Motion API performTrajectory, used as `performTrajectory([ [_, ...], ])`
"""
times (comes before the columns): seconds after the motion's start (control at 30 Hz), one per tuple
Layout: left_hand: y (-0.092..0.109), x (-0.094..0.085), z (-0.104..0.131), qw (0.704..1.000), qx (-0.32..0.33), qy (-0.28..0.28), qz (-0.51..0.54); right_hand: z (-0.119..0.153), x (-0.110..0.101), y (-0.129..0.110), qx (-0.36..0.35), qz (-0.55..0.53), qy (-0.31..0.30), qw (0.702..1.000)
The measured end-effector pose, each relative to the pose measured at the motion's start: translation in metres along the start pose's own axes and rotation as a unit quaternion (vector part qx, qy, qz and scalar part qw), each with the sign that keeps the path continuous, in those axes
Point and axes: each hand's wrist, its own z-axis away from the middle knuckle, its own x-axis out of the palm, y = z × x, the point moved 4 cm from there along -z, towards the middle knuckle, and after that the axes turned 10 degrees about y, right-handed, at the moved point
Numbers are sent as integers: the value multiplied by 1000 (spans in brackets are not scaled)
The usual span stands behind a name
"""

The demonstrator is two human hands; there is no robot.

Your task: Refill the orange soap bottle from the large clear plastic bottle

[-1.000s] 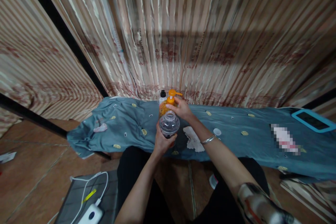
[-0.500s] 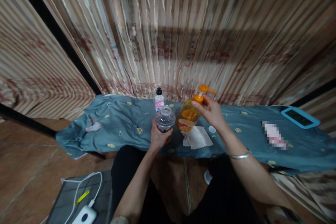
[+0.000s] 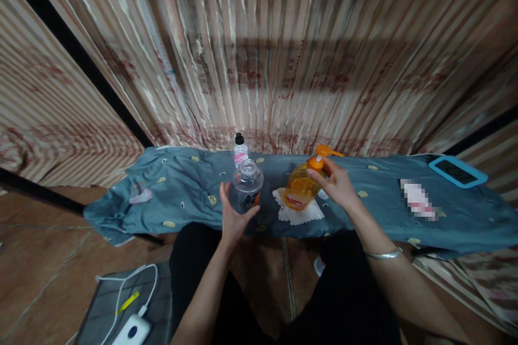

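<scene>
A clear, uncapped bottle point(image 3: 248, 186) stands near the front edge of the cloth-covered surface. My left hand point(image 3: 235, 216) is beside it, thumb and fingers spread apart around its near left side. My right hand point(image 3: 335, 182) grips the orange neck of a pump bottle point(image 3: 300, 187) filled with yellow-orange liquid, which tilts over a white tissue point(image 3: 298, 215). Behind the clear bottle stands a small bottle with a black cap and pink label point(image 3: 240, 155).
The blue-green patterned cloth point(image 3: 194, 183) carries a blue-framed tablet point(image 3: 458, 171) at the right, a blurred-out packet point(image 3: 418, 199), and a crumpled pale piece point(image 3: 141, 196) at the left. A white device with a cable point(image 3: 133, 330) lies lower left.
My left hand has opened from around the clear bottle, which now stands upright on the cloth. The pump bottle has moved right and lower, over the tissue, with my right hand still on it.
</scene>
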Motion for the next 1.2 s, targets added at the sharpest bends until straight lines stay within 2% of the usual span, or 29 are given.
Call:
performTrajectory([
  [0.07, -4, -15, 26, 1000, -14, 16, -11, 1, 2, 2, 10, -19, 8, 1000],
  [0.1, -6, -19, 40, 1000, -27, 3, -5, 1, 3, 2, 14, -28, 11, 999],
  [0.17, -6, -16, 65, 995, -51, -82, 13, 3, 6, 1, 17, -43, 17, 999],
  [0.23, -1, 0, 78, 986, -45, -156, 24, 5, 11, -4, 13, -57, 21, 998],
  [0.3, 10, 22, 75, 983, -23, -178, 32, 9, 17, -11, 5, -71, 18, 997],
  [0.37, 21, 50, 60, 984, -2, -172, 38, 13, 23, -19, -1, -86, 0, 996],
  [0.5, 30, 104, 25, 981, -19, -184, 64, 15, 34, -30, -4, -115, -49, 992],
  [0.6, 27, 126, 12, 972, -42, -208, 101, 9, 37, -29, -4, -117, -83, 990],
  [0.67, 23, 130, 10, 967, -57, -209, 131, 3, 38, -27, -4, -118, -110, 987],
  [0.83, 15, 128, 11, 964, -75, -197, 161, -5, 38, -29, -4, -141, -190, 972],
  [0.93, 14, 128, 11, 964, -79, -200, 159, -5, 37, -32, -5, -147, -206, 968],
  [1.03, 16, 128, 12, 967, -64, -191, 155, -3, 35, -32, -11, -113, -155, 981],
  [1.2, 18, 128, 16, 971, -51, -177, 150, 2, 35, -25, 7, -36, -5, 999],
])
